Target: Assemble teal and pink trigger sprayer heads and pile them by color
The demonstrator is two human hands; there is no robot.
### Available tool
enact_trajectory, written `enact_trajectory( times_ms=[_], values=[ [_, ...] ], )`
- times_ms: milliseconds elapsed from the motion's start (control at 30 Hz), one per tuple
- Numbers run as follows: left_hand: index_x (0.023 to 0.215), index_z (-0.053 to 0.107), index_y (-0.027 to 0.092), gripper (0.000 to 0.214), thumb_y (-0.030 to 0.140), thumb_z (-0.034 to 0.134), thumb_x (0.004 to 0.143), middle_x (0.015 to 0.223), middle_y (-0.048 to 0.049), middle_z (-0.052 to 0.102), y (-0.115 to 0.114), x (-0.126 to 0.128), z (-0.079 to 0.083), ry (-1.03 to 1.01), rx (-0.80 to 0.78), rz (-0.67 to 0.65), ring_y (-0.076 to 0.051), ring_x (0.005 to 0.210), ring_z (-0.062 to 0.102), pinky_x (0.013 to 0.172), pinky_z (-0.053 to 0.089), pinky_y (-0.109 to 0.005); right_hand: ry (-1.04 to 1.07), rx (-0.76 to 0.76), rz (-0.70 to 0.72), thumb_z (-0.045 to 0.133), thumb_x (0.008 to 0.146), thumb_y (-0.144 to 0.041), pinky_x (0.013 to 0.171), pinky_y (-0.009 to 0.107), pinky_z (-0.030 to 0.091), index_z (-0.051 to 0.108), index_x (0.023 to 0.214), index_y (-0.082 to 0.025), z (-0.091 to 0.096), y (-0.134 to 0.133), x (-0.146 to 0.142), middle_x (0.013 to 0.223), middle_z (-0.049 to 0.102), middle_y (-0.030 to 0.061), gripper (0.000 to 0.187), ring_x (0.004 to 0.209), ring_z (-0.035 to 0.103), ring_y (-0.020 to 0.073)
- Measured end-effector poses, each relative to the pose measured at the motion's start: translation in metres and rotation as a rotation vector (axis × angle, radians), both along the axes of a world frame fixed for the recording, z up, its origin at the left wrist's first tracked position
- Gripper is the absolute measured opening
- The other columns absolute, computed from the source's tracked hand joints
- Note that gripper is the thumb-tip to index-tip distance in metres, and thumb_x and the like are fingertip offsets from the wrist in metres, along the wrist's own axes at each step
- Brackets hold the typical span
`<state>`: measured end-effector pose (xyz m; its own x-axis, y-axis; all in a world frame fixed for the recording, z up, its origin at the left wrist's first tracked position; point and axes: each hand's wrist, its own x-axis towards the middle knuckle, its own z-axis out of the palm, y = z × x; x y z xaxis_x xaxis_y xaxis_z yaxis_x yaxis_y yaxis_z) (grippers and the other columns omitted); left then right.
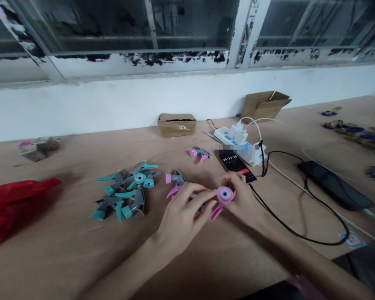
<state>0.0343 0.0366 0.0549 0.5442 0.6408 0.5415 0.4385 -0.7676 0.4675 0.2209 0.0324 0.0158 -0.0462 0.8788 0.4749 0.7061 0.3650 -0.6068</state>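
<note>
Both my hands meet over the wooden table (65, 258), holding a grey spray-trigger head with pink parts (224, 196). My right hand (242, 198) pinches its round pink collar, which faces me. My left hand (183, 218) curls its fingers around the grey body and touches the pink lever below. Just left of my hands lies another pink and grey trigger head (175, 183), and a third one (200, 153) rests farther back. A heap of several teal and grey trigger heads (126, 189) sits to the left.
A phone showing a timer (236, 164) lies behind my hands, next to a white power strip (239, 141) with cables. A black device (336, 185) and black cord are at right. A red bag (11, 204) lies at left. Two cardboard boxes (176, 124) stand by the wall.
</note>
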Motion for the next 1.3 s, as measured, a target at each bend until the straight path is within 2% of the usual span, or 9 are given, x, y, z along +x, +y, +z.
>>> enact_trajectory(
  times_ms=[67,133,267,433,600,733,933,1133,1300],
  values=[
    [0.099,0.063,0.020,0.016,0.018,0.052,0.087,0.094,-0.0046,0.060,0.013,-0.008,0.003,-0.050,-0.027,0.057,-0.015,0.089,0.058,0.082,0.049,-0.030,-0.046,-0.115,0.024,0.064,0.070,-0.042,0.057,0.030,0.044,0.043,0.110,-0.022,0.010,0.016,0.008,0.075,0.059,-0.0010,0.048,0.061,0.057,0.0177],
    [0.092,0.063,0.019,0.014,0.021,0.050,0.089,0.092,-0.0039,0.061,0.029,-0.018,0.003,-0.071,-0.076,0.160,-0.014,0.084,0.059,0.077,0.050,-0.029,-0.204,-0.233,0.142,0.068,0.066,-0.047,0.057,0.030,0.044,0.041,0.118,-0.022,0.019,0.037,0.014,0.070,0.059,-0.0026,0.064,0.061,0.059,0.0184],
    [0.096,0.060,0.017,0.017,0.023,0.045,0.090,0.095,-0.0053,0.064,0.062,-0.040,-0.005,0.033,-0.182,0.347,-0.016,0.087,0.061,0.076,0.051,-0.029,-0.351,-0.264,0.180,0.069,0.066,-0.041,0.067,0.033,0.046,0.052,0.105,-0.022,0.031,0.086,0.017,0.083,0.064,0.0015,0.046,0.074,0.062,0.0211],
    [0.098,0.061,0.016,0.017,0.020,0.049,0.086,0.098,-0.0081,0.063,0.080,-0.057,-0.013,0.177,-0.198,0.368,-0.020,0.092,0.061,0.084,0.048,-0.036,-0.423,-0.219,0.151,0.076,0.058,-0.035,0.072,0.036,0.046,0.056,0.104,-0.021,0.039,0.142,0.010,0.094,0.064,0.0068,0.052,0.086,0.061,0.0264],
    [0.098,0.062,0.019,0.018,0.023,0.056,0.082,0.101,-0.0069,0.063,0.079,-0.061,-0.012,0.337,-0.206,0.332,-0.023,0.099,0.059,0.089,0.045,-0.038,-0.471,-0.196,0.158,0.083,0.046,-0.040,0.082,0.042,0.045,0.052,0.115,-0.018,0.030,0.166,0.000,0.111,0.059,0.0132,0.079,0.099,0.057,0.0320],
    [0.103,0.061,0.017,0.027,0.021,0.062,0.077,0.104,-0.0101,0.062,0.073,-0.058,-0.016,0.430,-0.202,0.341,-0.026,0.101,0.058,0.087,0.045,-0.039,-0.465,-0.138,0.163,0.077,0.058,-0.040,0.091,0.045,0.041,0.048,0.119,-0.017,0.024,0.154,-0.005,0.119,0.054,0.0148,0.072,0.111,0.051,0.0325],
    [0.098,0.062,0.013,0.021,0.010,0.057,0.077,0.097,-0.0122,0.064,0.068,-0.046,-0.015,0.469,-0.150,0.348,-0.028,0.099,0.058,0.085,0.044,-0.042,-0.408,-0.052,0.197,0.063,0.076,-0.037,0.091,0.049,0.041,0.049,0.117,-0.016,0.033,0.099,-0.014,0.116,0.055,0.0147,0.049,0.110,0.052,0.0319],
    [0.095,0.064,0.019,0.018,0.023,0.061,0.077,0.099,-0.0056,0.063,0.066,-0.057,0.027,0.389,-0.082,0.336,-0.022,0.084,0.062,0.082,0.047,-0.036,-0.266,-0.013,0.291,0.053,0.086,-0.036,0.088,0.039,0.046,0.054,0.107,-0.023,0.031,0.055,-0.016,0.104,0.062,0.0036,0.025,0.095,0.060,0.0191],
    [0.096,0.063,0.020,0.020,0.027,0.064,0.077,0.096,-0.0025,0.064,0.035,-0.048,0.052,0.021,-0.111,0.282,-0.016,0.081,0.062,0.078,0.051,-0.034,-0.124,0.093,0.245,0.065,0.073,-0.048,0.093,0.046,0.043,0.043,0.126,-0.026,0.034,0.025,-0.018,0.120,0.056,0.0073,0.061,0.111,0.053,0.0252]
  ],
)
